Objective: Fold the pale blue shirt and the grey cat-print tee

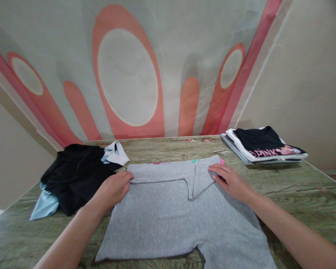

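A grey shirt [168, 216] lies spread on the wood-grain table [296, 190], its upper part and sleeves folded inward. My left hand [113, 188] rests on the shirt's upper left corner, fingers curled around the folded edge. My right hand [229, 181] lies flat on the upper right corner, fingers stretched out and pressed on the fabric near a bit of pink print.
A heap of unfolded black, white and light blue clothes [75, 173] sits at the left. A stack of folded garments [264, 147], topped by a black shirt with pink lettering, stands at the back right. A patterned orange and grey cloth [134, 74] hangs behind the table.
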Demonstrator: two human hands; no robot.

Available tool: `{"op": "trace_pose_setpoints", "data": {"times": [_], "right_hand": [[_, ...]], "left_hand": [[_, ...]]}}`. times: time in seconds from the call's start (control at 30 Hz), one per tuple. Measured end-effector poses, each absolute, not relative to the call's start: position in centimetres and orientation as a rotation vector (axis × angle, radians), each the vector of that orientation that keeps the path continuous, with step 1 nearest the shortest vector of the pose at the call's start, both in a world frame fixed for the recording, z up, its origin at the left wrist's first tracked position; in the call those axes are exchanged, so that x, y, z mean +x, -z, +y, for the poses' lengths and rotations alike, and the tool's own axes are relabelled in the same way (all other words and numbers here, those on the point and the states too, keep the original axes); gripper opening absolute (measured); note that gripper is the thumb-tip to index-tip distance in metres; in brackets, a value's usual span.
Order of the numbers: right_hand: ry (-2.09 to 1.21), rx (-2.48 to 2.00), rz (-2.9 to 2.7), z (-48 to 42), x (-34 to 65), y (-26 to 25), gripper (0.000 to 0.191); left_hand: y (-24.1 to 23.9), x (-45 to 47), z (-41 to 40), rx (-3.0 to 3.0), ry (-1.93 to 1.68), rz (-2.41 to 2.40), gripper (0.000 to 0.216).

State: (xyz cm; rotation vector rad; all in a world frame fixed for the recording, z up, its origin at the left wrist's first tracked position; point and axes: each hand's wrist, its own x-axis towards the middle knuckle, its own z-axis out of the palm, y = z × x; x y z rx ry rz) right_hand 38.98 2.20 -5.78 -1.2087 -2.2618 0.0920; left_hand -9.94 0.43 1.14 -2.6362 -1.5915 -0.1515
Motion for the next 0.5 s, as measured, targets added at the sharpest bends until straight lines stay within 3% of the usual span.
{"op": "trace_pose_setpoints", "data": {"times": [0.5], "right_hand": [[-0.098, -1.204, -2.243, 2.29, 38.95, 5.73, 0.031]], "left_hand": [[-1.25, -9.11, 0.45, -2.534, 0.191, -1.557, 0.030]]}}
